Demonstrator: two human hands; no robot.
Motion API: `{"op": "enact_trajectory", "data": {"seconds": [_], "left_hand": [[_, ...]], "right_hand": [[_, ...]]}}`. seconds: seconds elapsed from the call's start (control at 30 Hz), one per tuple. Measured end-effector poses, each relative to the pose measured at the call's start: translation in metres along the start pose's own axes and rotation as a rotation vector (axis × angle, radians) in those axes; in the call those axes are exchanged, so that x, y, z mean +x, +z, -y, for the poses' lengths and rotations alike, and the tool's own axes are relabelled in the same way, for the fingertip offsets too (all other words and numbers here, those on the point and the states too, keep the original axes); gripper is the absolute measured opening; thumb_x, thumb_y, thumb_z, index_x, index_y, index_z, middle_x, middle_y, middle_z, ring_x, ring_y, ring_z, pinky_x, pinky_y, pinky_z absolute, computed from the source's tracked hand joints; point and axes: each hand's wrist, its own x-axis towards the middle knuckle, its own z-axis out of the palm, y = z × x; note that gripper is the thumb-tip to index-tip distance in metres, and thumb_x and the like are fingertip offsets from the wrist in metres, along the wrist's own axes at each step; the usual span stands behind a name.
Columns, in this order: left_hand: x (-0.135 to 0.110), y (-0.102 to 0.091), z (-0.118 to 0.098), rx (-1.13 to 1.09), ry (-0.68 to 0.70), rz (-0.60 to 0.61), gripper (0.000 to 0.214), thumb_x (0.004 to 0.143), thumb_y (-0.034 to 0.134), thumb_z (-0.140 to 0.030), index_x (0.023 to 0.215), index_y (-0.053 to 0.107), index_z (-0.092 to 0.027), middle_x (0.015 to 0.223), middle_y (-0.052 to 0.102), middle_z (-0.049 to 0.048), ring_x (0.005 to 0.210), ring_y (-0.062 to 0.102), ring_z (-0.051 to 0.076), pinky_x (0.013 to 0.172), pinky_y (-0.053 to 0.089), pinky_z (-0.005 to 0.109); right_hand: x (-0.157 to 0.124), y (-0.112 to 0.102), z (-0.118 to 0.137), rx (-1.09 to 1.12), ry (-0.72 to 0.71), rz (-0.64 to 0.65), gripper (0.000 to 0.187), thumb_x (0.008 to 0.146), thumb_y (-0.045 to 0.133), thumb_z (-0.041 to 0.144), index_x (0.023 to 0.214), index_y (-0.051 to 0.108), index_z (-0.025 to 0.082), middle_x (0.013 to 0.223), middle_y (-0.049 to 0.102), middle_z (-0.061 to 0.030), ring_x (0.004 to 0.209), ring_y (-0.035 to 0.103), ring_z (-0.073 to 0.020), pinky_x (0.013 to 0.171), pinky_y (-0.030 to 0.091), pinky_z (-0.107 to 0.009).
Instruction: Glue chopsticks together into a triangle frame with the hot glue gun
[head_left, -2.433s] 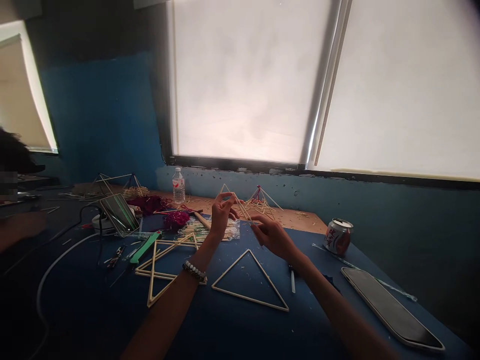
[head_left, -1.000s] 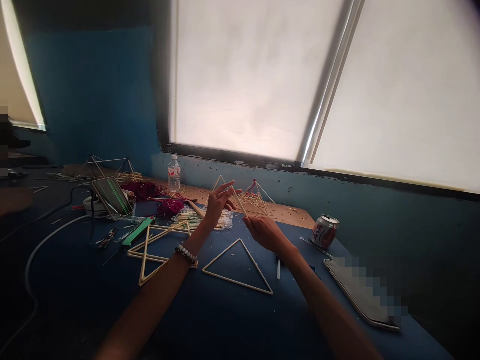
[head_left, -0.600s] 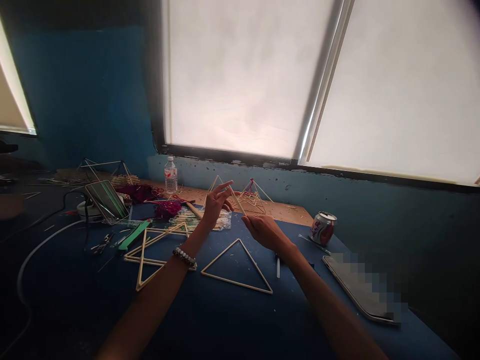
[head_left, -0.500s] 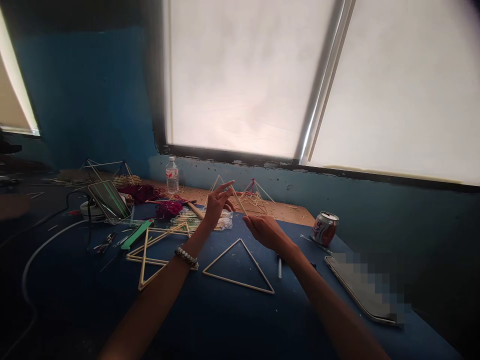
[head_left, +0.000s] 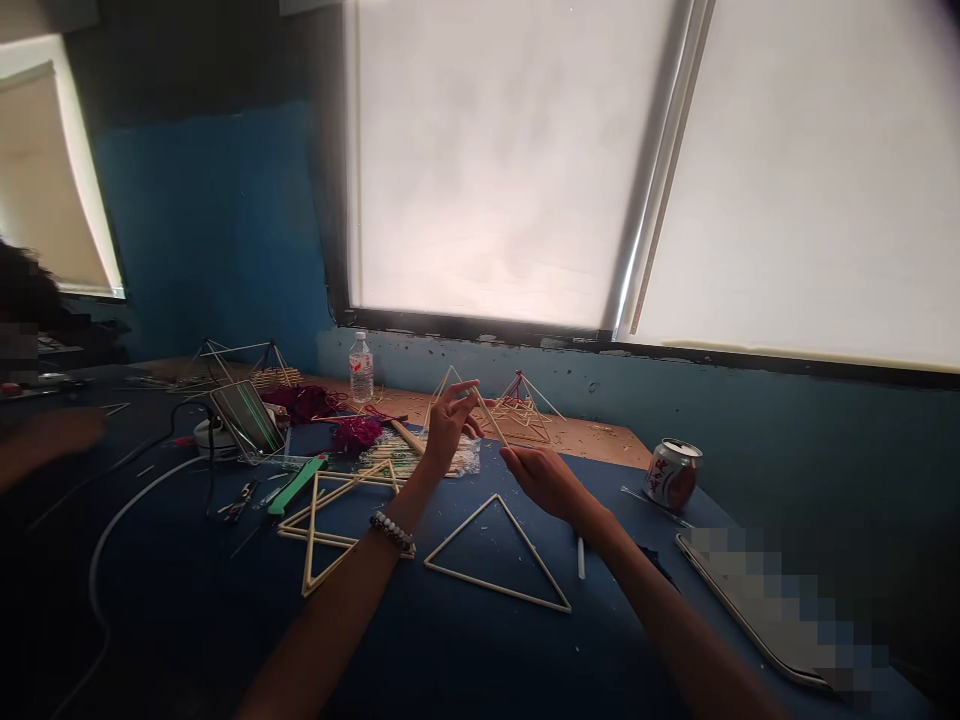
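Observation:
My right hand (head_left: 544,480) is closed around the lower end of a thin wooden stick (head_left: 493,420), which slants up and to the left. At its upper end, the fingers of my left hand (head_left: 450,428) pinch the stick, the index finger stretched along near the tip. A beaded bracelet (head_left: 391,532) circles my left wrist. Below my hands, a triangle of joined sticks (head_left: 499,587) lies flat on the blue tabletop. More stick triangles (head_left: 330,540) overlap one another left of it, partly behind my left forearm. Behind my left hand lies a clear plastic pack of sticks (head_left: 386,452).
A green box cutter (head_left: 298,486), a propped phone (head_left: 247,418) and dark red yarn (head_left: 356,433) are on the left. A bottle (head_left: 361,370) and stick pyramids (head_left: 519,405) stand behind. A can (head_left: 673,473) and a tablet-like device (head_left: 750,610) sit right. Another person's arm (head_left: 52,440) shows far left.
The view has shifted, so the whole scene sits lower and farther right. Another person's arm has come in at the far left. Both my hands keep nearly the same hold on the stick.

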Motion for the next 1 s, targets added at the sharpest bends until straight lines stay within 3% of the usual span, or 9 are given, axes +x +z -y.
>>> {"op": "enact_trajectory", "data": {"seconds": [0.57, 0.8, 0.9, 1.0], "left_hand": [[0.0003, 0.0023, 0.0000, -0.006, -0.043, -0.031, 0.042, 0.080, 0.064, -0.050, 0.107, 0.054, -0.019, 0.090, 0.074, 0.0058, 0.043, 0.057, 0.008, 0.043, 0.043, 0.020], [0.0019, 0.0027, 0.0042, 0.019, -0.055, 0.000, 0.041, 0.079, 0.066, -0.047, 0.106, 0.055, -0.019, 0.087, 0.075, 0.0052, 0.043, 0.055, 0.007, 0.043, 0.041, 0.019], [0.0013, 0.0048, 0.0050, 0.026, -0.083, 0.051, 0.041, 0.079, 0.066, -0.048, 0.105, 0.056, -0.018, 0.085, 0.075, 0.0053, 0.042, 0.053, 0.006, 0.043, 0.040, 0.018], [-0.0008, 0.0083, 0.0052, 0.035, -0.104, 0.133, 0.041, 0.080, 0.066, -0.049, 0.106, 0.056, -0.019, 0.084, 0.075, 0.0051, 0.043, 0.053, 0.006, 0.043, 0.039, 0.018]], "right_hand": [[0.0002, 0.0001, -0.0022, 0.130, 0.022, 0.028, 0.050, 0.102, 0.026, 0.053, 0.064, 0.032, 0.021, 0.056, 0.033, 0.0039, 0.050, 0.028, -0.0096, 0.054, 0.021, -0.028], [0.0009, -0.0058, 0.0027, 0.243, 0.019, 0.081, 0.051, 0.100, 0.033, 0.054, 0.065, 0.047, 0.019, 0.056, 0.042, 0.0031, 0.050, 0.037, -0.0096, 0.054, 0.027, -0.025], [0.0027, -0.0045, 0.0035, 0.358, 0.034, 0.058, 0.051, 0.099, 0.037, 0.056, 0.070, 0.054, 0.017, 0.059, 0.048, 0.0019, 0.053, 0.044, -0.0106, 0.056, 0.031, -0.024], [0.0051, -0.0011, 0.0026, 0.525, 0.087, 0.016, 0.050, 0.096, 0.042, 0.060, 0.076, 0.058, 0.017, 0.057, 0.044, 0.0038, 0.053, 0.042, -0.0105, 0.055, 0.033, -0.024]]}}
